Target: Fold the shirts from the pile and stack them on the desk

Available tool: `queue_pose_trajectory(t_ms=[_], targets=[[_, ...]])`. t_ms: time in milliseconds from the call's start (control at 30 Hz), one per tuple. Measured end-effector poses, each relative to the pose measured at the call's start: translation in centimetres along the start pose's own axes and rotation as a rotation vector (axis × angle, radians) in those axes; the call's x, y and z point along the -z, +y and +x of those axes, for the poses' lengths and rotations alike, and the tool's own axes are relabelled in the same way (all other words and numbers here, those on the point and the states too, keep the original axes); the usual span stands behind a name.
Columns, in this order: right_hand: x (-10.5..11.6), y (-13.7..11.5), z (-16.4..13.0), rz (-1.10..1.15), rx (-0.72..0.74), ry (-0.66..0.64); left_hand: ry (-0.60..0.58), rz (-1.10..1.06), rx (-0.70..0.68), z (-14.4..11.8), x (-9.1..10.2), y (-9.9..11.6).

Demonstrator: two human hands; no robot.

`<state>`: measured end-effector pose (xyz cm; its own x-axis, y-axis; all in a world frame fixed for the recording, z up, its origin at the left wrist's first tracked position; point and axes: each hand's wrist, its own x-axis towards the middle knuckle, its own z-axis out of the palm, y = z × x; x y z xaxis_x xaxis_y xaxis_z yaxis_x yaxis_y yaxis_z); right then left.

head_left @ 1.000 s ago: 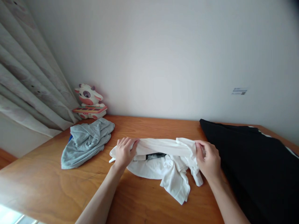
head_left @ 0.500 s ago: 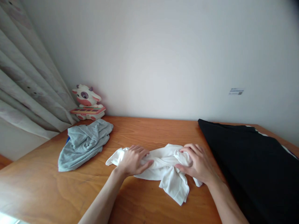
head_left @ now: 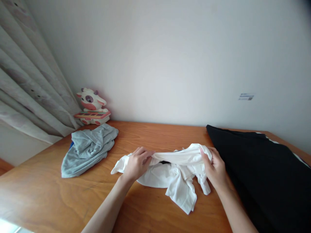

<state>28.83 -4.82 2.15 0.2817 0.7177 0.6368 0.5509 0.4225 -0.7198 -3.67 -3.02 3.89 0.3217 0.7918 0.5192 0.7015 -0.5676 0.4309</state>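
A crumpled white garment, perhaps a shirt, lies across the middle of the wooden table. My left hand pinches its upper layer at the left. At the right end, my right hand grips the same layer, thumb in front and fingers behind. Between both hands the cloth is raised and stretched into a band. A small dark patch shows in the gap beneath that band. Lower folds of the garment rest on the table and hang toward me. Its exact kind is hidden by the folds.
A grey garment with a bit of blue lies bunched at the left. Behind it a cow-shaped toy keyboard stands by the curtain. Dark folded cloth covers the right side of the wooden table. A white wall closes off the back.
Both hands have closed on the white garment's upper layer and lifted it into a stretched band. My right hand has moved slightly right. The grey garment and dark cloth stay put.
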Motion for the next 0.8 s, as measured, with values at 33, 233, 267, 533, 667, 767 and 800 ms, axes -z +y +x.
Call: queue_pose_trajectory(t_ms=[33, 233, 267, 533, 667, 767, 800], targets=[[0.1, -0.1, 0.0, 0.028, -0.041, 0.015, 0.113, 0.022, 0.011, 0.0, 0.0, -0.3], [0.8, -0.2, 0.0, 0.333, -0.391, -0.198, 0.053, -0.047, -0.083, -0.2, 0.7, -0.2], [0.8, 0.0, 0.0, 0.369, -0.422, -0.224, -0.06, -0.078, -0.108, -0.3, 0.7, 0.1], [0.9, 0.4, 0.3, 0.614, -0.342, -0.206, -0.259, -0.347, 0.06, -0.2, 0.4, 1.6], [1.3, 0.6, 0.4, 0.677, -0.351, -0.185, -0.245, -0.271, 0.09, 0.0, 0.4, 1.6], [1.5, 0.9, 0.5, 0.668, -0.325, -0.193, -0.278, -0.192, -0.003, 0.1, 0.4, 1.7], [1.5, 0.9, 0.6, 0.666, -0.323, -0.197, -0.303, -0.185, -0.032, 0.1, 0.5, 1.7]])
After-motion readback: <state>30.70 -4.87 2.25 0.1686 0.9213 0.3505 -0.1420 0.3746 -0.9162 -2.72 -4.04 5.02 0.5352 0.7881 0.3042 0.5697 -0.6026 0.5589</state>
